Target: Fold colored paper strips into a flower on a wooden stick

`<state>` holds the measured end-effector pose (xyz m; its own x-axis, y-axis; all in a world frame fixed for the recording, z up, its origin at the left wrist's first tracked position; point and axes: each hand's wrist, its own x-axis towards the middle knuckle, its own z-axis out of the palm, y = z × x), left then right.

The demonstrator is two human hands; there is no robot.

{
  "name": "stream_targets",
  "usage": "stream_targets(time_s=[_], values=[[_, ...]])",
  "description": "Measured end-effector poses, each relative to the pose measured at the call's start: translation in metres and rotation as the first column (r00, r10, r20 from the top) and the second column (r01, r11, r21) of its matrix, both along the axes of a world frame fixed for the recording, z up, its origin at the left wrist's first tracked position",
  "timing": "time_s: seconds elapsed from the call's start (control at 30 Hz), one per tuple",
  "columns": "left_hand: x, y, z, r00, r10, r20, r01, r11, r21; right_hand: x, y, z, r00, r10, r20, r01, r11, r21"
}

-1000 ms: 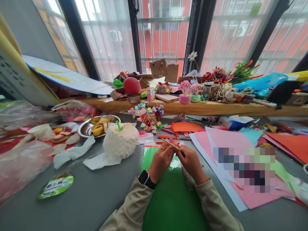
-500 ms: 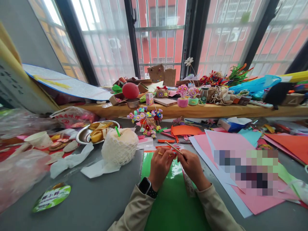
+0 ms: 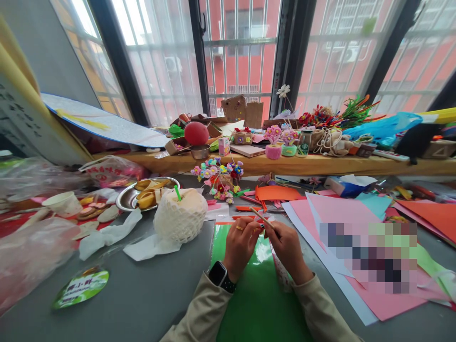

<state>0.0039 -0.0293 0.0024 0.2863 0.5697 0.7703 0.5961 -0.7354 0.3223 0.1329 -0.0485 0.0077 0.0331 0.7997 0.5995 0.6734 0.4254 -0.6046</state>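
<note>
My right hand is closed on a thin wooden stick, which points up and to the left. Close beside it, the fingers of my left hand are pinched together near the stick's lower part; what sits between them is small and mostly hidden. A dark watch is on my left wrist and a ring on one finger. Both hands are above a glossy green sheet lying on the grey table. Just beyond the fingertips lie orange paper pieces and strips.
Left of my hands stands a coconut in white foam netting with a green straw, beside a metal bowl of peels. A bunch of small craft flowers stands behind. Pink paper sheets lie right. Craft items crowd the wooden sill.
The view has shifted slightly, moving the scene a little to the right in the picture. My hands keep nearly the same pose, with the stick tilted a bit more steeply.
</note>
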Motion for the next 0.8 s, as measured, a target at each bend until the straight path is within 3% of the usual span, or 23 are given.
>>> stream_targets(time_s=[0.43, 0.7, 0.8], values=[[0.002, 0.001, -0.001, 0.999, -0.004, 0.033, 0.002, 0.998, 0.056, 0.000, 0.001, 0.000, 1.000, -0.010, 0.007, 0.010, 1.000, 0.001], [-0.002, 0.006, 0.002, 0.996, -0.073, 0.054, 0.080, 0.985, -0.154, 0.006, 0.002, 0.000, 0.994, 0.098, 0.044, -0.095, 0.993, -0.065], [-0.004, 0.008, 0.006, 0.991, -0.094, 0.092, 0.113, 0.967, -0.228, 0.014, -0.001, 0.009, 0.999, 0.032, -0.018, -0.033, 0.999, -0.008]])
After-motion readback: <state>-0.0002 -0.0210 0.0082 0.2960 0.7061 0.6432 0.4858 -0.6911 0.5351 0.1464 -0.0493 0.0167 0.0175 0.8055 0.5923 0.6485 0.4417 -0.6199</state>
